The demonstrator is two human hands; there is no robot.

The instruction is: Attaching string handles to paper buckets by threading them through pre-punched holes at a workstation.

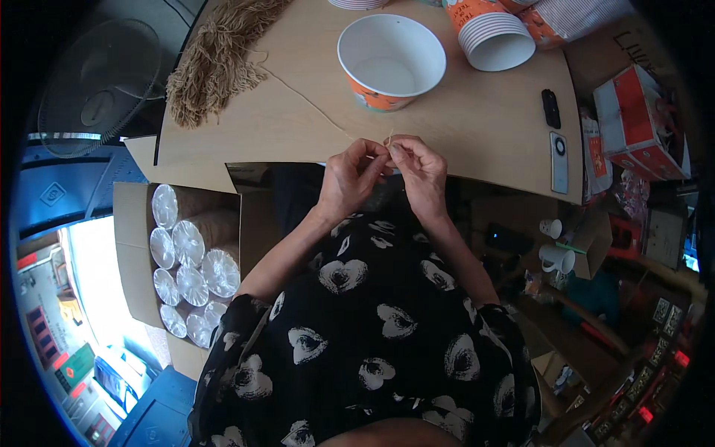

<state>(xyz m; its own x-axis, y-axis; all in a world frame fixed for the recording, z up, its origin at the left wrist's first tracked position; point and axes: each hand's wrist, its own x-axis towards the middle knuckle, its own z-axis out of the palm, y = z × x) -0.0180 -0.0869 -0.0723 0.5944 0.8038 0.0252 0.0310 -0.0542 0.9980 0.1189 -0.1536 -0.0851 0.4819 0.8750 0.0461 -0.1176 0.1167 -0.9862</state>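
My left hand and right hand sit close together, both pinching the thin tan string between them, which trails far left toward a shaggy tan strand bundle.

the left hand and right hand meet at the near edge of the tabletop, fingertips pinched together on a thin tan strand. the strand runs back to a shaggy tan bundle at the far left. beyond the hands stands a wide paper tub (white inside, orange below), with a stack of similar tubs lying tipped to its right. a silver phone and a small black object lie near the right edge.
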